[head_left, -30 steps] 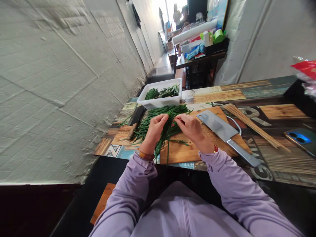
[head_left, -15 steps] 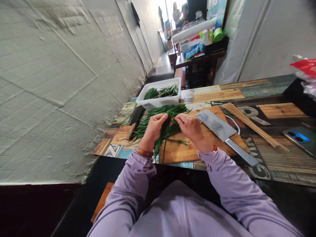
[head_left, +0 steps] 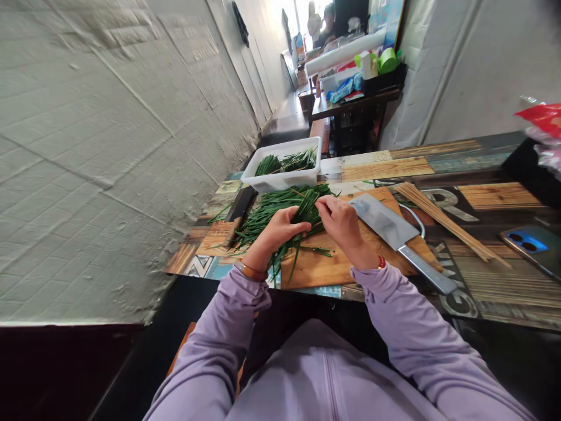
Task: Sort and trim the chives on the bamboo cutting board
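Evidently the sorting is only partly done: two clumps of garlic chives (head_left: 268,165) lie in the white plastic tub (head_left: 280,184), while one large loose heap of garlic chives (head_left: 258,219) remains in front of it on the table (head_left: 385,169), its right side reaching the cutting board. Next along, the left hand's (head_left: 283,228) grip is closed around one bunch of garlic chives (head_left: 307,203), raised over the heap. The right hand (head_left: 339,219) curls its fingers against that bunch; whether they pinch a stalk, I cannot tell. Rightward come one wooden cutting board (head_left: 324,272), one cleaver (head_left: 385,222) resting across it, several bamboo skewers (head_left: 451,222), overlapping too much to count, and one phone (head_left: 537,245).
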### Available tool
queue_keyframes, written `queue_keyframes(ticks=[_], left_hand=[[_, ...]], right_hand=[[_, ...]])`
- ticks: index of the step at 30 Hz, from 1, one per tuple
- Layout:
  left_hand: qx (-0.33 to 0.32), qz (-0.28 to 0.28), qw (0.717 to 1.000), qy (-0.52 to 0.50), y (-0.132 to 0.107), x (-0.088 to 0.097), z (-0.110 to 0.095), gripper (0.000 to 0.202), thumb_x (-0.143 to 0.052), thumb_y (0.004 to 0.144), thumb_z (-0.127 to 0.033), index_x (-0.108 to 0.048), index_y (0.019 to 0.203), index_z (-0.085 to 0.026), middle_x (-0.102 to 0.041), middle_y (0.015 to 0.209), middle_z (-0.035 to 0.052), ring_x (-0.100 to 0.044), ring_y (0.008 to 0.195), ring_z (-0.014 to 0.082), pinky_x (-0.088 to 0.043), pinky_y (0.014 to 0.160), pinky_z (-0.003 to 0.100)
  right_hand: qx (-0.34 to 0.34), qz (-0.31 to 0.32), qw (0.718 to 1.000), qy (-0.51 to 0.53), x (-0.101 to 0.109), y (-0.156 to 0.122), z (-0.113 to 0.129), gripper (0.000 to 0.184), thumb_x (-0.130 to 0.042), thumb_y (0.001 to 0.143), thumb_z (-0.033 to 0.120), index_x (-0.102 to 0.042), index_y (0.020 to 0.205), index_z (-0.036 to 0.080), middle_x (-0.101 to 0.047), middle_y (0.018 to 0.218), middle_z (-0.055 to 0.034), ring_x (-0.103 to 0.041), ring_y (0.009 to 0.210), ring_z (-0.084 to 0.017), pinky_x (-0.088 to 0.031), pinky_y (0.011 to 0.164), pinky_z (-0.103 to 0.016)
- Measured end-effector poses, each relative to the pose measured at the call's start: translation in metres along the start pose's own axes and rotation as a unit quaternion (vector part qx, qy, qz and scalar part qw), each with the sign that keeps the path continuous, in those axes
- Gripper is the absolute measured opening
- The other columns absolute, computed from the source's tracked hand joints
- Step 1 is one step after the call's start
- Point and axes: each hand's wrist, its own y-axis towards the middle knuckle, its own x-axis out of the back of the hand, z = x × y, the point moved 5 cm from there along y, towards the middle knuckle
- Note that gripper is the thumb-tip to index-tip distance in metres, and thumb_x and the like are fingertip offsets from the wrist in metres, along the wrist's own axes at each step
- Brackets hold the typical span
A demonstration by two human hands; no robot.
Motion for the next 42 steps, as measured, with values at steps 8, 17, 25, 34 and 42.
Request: queue_keyframes(ticks=[8, 17, 25, 34, 42], left_hand=[[-0.038, -0.114, 0.936, 0.331, -0.001, 0.068, 0.018, 0.010, -0.072, 0.066, -0.024, -0.065, 0.063, -0.017, -0.058, 0.060, -0.0017, -0.050, 0.061, 0.0141, -0.035, 0.062, 0.024], [0.024, -0.137, 0.846, 0.514, -0.013, 0.119, 0.047, 0.051, -0.055, 0.077, -0.010, -0.068, 0.126, -0.014, -0.069, 0.125, 0.0150, -0.064, 0.113, 0.0279, -0.047, 0.101, 0.037], [-0.116, -0.167, 0.934, 0.293, -0.001, 0.081, -0.006, 0.038, -0.058, 0.089, -0.029, -0.069, 0.122, -0.014, -0.070, 0.121, 0.0130, -0.065, 0.111, 0.0245, -0.050, 0.098, 0.036], [-0.146, -0.150, 0.965, 0.157, 0.030, 0.031, -0.020, 0.017, -0.068, 0.078, -0.028, -0.077, 0.085, -0.014, -0.072, 0.080, 0.0049, -0.062, 0.076, 0.0174, -0.048, 0.073, 0.028], [-0.129, -0.185, 0.953, 0.202, 0.020, 0.055, 0.008, 0.021, -0.067, 0.078, -0.033, -0.076, 0.081, -0.014, -0.072, 0.076, 0.0031, -0.062, 0.072, 0.0152, -0.047, 0.068, 0.026]], right_hand=[[-0.122, -0.056, 0.985, 0.107, 0.015, 0.008, -0.025, 0.024, -0.051, 0.098, 0.037, -0.068, 0.088, 0.022, -0.068, 0.061, -0.0008, -0.066, 0.060, -0.020, -0.048, 0.061, -0.030], [-0.162, -0.096, 0.965, 0.184, 0.026, 0.010, -0.031, 0.026, -0.054, 0.095, 0.042, -0.068, 0.091, 0.020, -0.067, 0.063, 0.0009, -0.060, 0.047, -0.014, -0.048, 0.051, -0.026], [-0.151, -0.056, 0.952, 0.259, 0.025, 0.006, -0.015, 0.027, -0.060, 0.092, 0.045, -0.068, 0.092, 0.019, -0.063, 0.061, 0.0039, -0.058, 0.045, -0.010, -0.045, 0.046, -0.022], [-0.198, -0.039, 0.905, 0.376, 0.020, 0.007, -0.021, 0.027, -0.064, 0.089, 0.045, -0.068, 0.092, 0.019, -0.060, 0.061, 0.0053, -0.054, 0.044, -0.007, -0.041, 0.042, -0.020], [-0.204, -0.044, 0.884, 0.418, 0.023, 0.008, -0.017, 0.024, -0.068, 0.087, 0.042, -0.068, 0.089, 0.018, -0.060, 0.059, 0.0063, -0.053, 0.043, -0.005, -0.040, 0.042, -0.018]])
